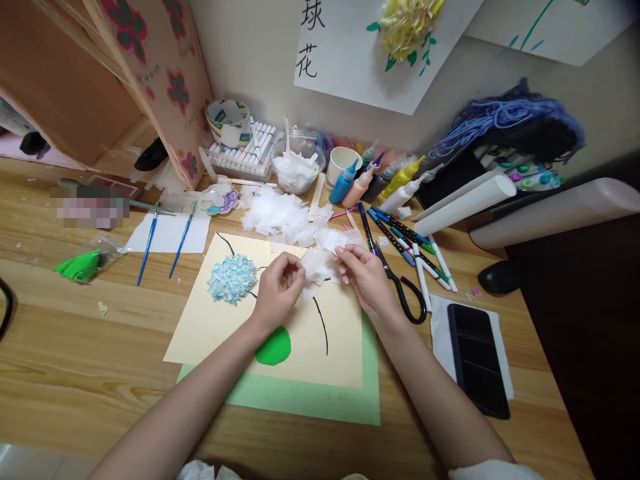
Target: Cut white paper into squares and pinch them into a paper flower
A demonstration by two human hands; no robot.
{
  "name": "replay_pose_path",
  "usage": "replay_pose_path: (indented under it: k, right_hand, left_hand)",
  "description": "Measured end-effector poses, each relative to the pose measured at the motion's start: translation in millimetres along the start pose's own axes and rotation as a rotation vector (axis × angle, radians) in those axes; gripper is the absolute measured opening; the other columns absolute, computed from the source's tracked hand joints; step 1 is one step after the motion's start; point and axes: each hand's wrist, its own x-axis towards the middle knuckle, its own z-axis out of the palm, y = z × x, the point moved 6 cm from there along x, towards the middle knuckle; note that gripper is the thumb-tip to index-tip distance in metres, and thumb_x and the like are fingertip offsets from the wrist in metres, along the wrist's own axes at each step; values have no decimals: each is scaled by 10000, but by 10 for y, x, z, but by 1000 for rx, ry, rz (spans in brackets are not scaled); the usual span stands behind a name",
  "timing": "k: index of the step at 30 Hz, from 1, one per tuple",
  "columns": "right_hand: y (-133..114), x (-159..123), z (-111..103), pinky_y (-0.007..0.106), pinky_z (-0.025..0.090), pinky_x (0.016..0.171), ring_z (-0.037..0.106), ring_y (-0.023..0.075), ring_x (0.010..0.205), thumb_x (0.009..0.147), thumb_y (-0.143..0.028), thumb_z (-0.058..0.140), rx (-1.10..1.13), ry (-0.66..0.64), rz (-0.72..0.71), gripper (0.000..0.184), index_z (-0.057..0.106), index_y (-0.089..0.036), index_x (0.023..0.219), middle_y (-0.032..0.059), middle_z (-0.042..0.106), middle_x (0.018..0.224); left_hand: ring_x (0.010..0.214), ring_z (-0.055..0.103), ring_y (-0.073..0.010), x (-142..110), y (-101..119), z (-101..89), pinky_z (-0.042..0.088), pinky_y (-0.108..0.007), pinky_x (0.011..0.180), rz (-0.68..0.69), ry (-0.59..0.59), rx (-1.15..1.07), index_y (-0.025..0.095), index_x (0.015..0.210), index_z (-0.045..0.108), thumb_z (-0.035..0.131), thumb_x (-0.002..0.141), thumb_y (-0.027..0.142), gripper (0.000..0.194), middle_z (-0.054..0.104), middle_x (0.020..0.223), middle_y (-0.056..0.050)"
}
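My left hand (280, 290) is closed in a pinch at the left edge of thin white tissue paper (319, 265). On the other side of that paper, my right hand (367, 277) pinches a piece between thumb and forefinger. Both hands are over a cream sheet (210, 340) that lies on a green sheet (310, 403). A fluffy blue-and-white tissue flower (232, 279) sits on the cream sheet, left of my left hand. Below that hand lies a flat green round (274, 347). Black curved lines are drawn on the sheet. My fingertips partly hide the paper's edges.
Beyond the sheet is a heap of white tissue squares (280, 215). Behind it stand a bowl of white paste (297, 163), a paper cup (343, 163) and paint bottles (344, 187). Scissors (411, 300), markers (425, 280) and a black phone-like slab (477, 360) lie right; brushes (148, 247) lie left.
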Motion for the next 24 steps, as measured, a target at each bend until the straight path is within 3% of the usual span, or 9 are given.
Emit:
replay_pose_path:
  k: [4,8,10,14,20,24]
  right_hand:
    - [-31,7,-31,195,306,407,407,52,445,662,-389,722,-110,36,-63,270,576,-162,648,-29,570,611]
    - [-49,-26,12,219,321,431,420,74,450,674,-395,713,-275,23,-139,263,591,-163,691,-36,538,572]
    - [-70,-54,22,230,339,457,438,86,477,679,-387,712,-352,51,-186,249,601,-167,717,-26,551,602]
    - [-101,-102,78,242,364,496,477,114,561,689,-376,707,-443,21,-215,216,630,-175,712,10,596,683]
    - [19,-110,223,237,351,483,442,94,485,740,-451,645,-270,-260,-6,282,668,-171,726,-22,532,559]
    - [43,-109,234,234,394,538,490,90,517,756,-435,639,-179,-303,38,267,689,-173,740,-16,573,595]
  left_hand:
    - [694,569,-124,29,-128,11,461,-252,613,-95,65,-139,192,992,531,490,879,312,170,618,897,-42]
    - [1025,569,-178,34,-95,38,490,-310,807,-15,41,-22,238,1262,432,493,888,288,382,498,1263,-100]
    - [1031,545,-178,17,-16,2,481,-310,818,76,89,125,233,1243,455,515,876,265,374,489,1216,-96]
    - [834,534,-142,-23,131,-38,463,-281,735,211,144,283,197,1004,568,552,856,230,153,547,960,-45]
    - [812,538,-143,-23,174,13,456,-277,711,242,68,271,206,941,625,552,863,229,109,584,883,-31]
    - [848,559,-142,-21,156,11,465,-277,749,231,52,243,211,964,645,533,874,215,144,590,891,-30]
